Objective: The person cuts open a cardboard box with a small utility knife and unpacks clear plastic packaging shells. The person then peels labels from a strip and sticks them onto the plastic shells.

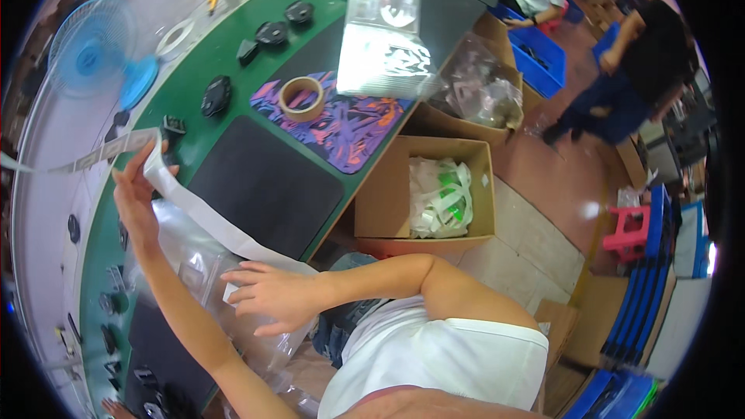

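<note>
White label strip (pixel 203 216) is only partly pulled: left hand (pixel 136 190) fingers pinch its far end, right hand (pixel 268 295) fingers spread flat on the clear bag (pixel 194 260), nothing stuck down yet.

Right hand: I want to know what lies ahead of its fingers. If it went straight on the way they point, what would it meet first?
The right hand points toward the person's left, so it would likely meet the left forearm first, though depth is unclear.
</note>
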Demonstrator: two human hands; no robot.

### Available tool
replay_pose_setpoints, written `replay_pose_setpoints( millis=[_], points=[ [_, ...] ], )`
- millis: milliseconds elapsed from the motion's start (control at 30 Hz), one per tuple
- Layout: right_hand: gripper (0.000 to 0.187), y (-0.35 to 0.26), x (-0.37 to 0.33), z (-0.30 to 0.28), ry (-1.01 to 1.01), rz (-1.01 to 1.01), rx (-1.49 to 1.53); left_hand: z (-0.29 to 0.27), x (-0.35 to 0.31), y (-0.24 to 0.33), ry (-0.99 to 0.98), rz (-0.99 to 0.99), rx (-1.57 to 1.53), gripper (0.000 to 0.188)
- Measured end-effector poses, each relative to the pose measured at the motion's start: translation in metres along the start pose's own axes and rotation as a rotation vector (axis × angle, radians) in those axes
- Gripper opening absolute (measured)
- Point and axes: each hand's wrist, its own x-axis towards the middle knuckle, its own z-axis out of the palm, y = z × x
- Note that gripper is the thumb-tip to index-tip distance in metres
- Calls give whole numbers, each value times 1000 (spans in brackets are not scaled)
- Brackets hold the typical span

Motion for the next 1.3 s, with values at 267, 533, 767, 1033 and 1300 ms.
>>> replay_pose_setpoints(
  millis=[267, 533, 767, 1033, 1300],
  points=[
    [31, 5, 13, -12, -89, -17, 70, -20, -7, 0, 19, 50, 55, 74],
    [48, 32, 13, -187, 498, 161, -768, -43, -10, -8, 30, 33, 49, 72],
    [92, 142, -58, -253, 81, 710, -1254, -39, 4, -22, -20, 32, 19, 75],
    [88, 218, -64, -307, 252, 815, -1544, -37, 17, -27, 21, 39, 17, 74],
    [81, 275, -87, -420, 260, 961, -1530, -48, 28, -35, 81, -23, -10, 79]
  ],
)
